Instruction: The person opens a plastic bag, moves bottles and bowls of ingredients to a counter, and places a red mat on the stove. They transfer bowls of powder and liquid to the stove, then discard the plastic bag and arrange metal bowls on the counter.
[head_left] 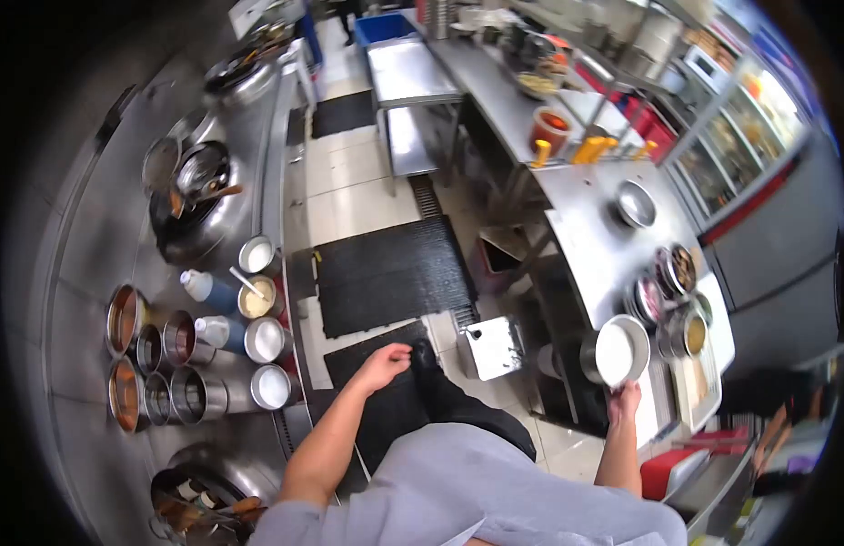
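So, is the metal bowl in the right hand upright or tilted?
Tilted: the metal bowl shows its whole pale inside to the camera, with the right hand gripping its lower rim.

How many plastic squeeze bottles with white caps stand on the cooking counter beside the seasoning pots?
2. One squeeze bottle lies nearer the wok, beside a pot of pale sauce; the second bottle sits just below it, next to a steel pot of white powder. Others may be hidden among the pots.

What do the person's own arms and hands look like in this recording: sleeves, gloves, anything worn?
Both arms are bare below short grey sleeves. The left hand and right hand wear no gloves. No watch, ring or band is visible on either, though the picture is small.
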Tool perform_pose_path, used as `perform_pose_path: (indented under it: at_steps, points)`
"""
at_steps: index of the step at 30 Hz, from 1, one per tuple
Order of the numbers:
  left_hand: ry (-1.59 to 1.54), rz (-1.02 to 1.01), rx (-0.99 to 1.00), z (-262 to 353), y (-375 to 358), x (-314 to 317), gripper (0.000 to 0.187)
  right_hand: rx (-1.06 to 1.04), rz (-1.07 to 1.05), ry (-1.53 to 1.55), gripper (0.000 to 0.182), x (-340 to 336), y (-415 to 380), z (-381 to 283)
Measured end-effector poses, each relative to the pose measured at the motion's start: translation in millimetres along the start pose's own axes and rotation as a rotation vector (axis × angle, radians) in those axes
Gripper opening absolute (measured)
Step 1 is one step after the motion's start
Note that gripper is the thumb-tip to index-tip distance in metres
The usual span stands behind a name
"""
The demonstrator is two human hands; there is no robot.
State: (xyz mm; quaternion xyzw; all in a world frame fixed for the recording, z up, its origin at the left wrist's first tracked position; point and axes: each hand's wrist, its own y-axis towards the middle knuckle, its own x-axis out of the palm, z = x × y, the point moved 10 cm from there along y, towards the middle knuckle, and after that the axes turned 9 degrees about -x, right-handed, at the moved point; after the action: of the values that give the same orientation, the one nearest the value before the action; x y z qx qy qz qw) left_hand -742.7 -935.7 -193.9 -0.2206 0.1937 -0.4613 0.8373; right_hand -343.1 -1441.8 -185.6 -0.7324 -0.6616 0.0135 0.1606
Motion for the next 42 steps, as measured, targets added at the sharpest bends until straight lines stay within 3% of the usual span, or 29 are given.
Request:
perform_pose_path:
  at_steps: [2,3,4,7,9,10,12,14,15,18,19,21,22,23,24,25,26,27,29,31,33,36,38,39,40,42]
  points:
    - [0.115,-0.113,0.194,25,41,12,0.037,0.006,-0.045,-0.108,0.025,22,7,30]
    - [0.130,-0.163,0.115,40,52,18,0.036,-0.007,-0.112,-0.091,0.034,80,-18,20]
    - [0.201,-0.116,0.198,60,66,15,0.036,-0.001,-0.119,-0.058,0.039,135,-37,14]
    - [0.331,-0.118,0.390,131,89,2,0.036,0.149,-0.387,-0.273,0.038,241,-15,85]
    - [0.491,-0.087,0.331,144,137,-22,0.042,0.204,-0.568,-0.302,0.038,335,-29,121]
    - [0.535,0.005,0.253,159,144,-51,0.044,0.240,-0.726,-0.187,0.040,396,-47,134]
    - [0.514,0.323,0.357,184,162,-130,0.042,0.263,-0.936,-0.145,0.040,512,-102,124]
    - [0.516,0.342,0.174,213,157,-205,0.043,0.262,-1.036,-0.223,0.031,613,-144,108]
    - [0.479,0.412,0.165,228,146,-245,0.041,0.170,-1.201,-0.197,0.026,664,-169,91]
    - [0.392,0.635,0.144,272,93,-362,0.032,0.163,-1.342,-0.076,0.022,788,-267,35]
    - [0.275,0.667,0.088,278,74,-400,0.028,0.159,-1.380,-0.059,0.021,818,-307,11]
    - [0.262,0.934,0.174,293,30,-481,0.021,0.160,-1.561,-0.022,0.010,870,-377,-16]
    - [0.163,0.989,0.186,282,16,-523,0.018,0.277,-1.727,0.035,0.013,892,-401,-6]
    - [-0.004,1.008,0.137,283,-23,-544,0.017,0.246,-1.871,0.070,0.019,909,-430,-15]
    - [-0.021,1.050,0.214,273,-43,-579,0.017,0.218,-2.013,0.107,0.024,921,-456,-23]
    - [-0.132,1.090,0.194,263,-73,-599,0.015,0.221,-2.031,0.090,0.024,936,-461,-17]
    - [-0.019,1.161,0.104,243,-94,-630,0.015,0.122,-2.124,0.044,0.029,948,-464,-12]
    - [-0.175,1.147,0.139,215,-109,-655,0.015,0.016,-2.213,-0.005,0.034,961,-464,-5]
    - [-0.244,1.205,0.126,162,-144,-702,0.021,-0.081,-2.257,-0.174,0.037,994,-429,38]
    - [-0.285,1.359,-0.011,112,-183,-726,0.020,-0.110,-2.103,-0.377,0.033,1025,-360,88]
    - [-0.112,1.423,-0.130,48,-205,-759,0.010,-0.056,-1.994,-0.614,0.028,1045,-251,151]
    - [-0.210,1.459,-0.301,-45,-215,-778,0.008,0.058,-1.581,-0.897,0.025,1030,-110,202]
    - [-0.345,1.386,-0.355,-86,-204,-769,0.016,-0.008,-1.531,-1.028,0.021,1020,-32,239]
    - [-0.314,1.424,-0.372,-102,-206,-763,0.028,0.063,-1.503,-1.237,0.018,999,-5,251]
    - [-0.094,1.447,-0.194,-136,-204,-770,0.034,0.145,-1.433,-1.426,0.015,966,23,250]
    - [-0.420,1.223,-0.571,-183,-183,-757,0.027,0.679,-1.184,-1.230,0.009,928,32,253]
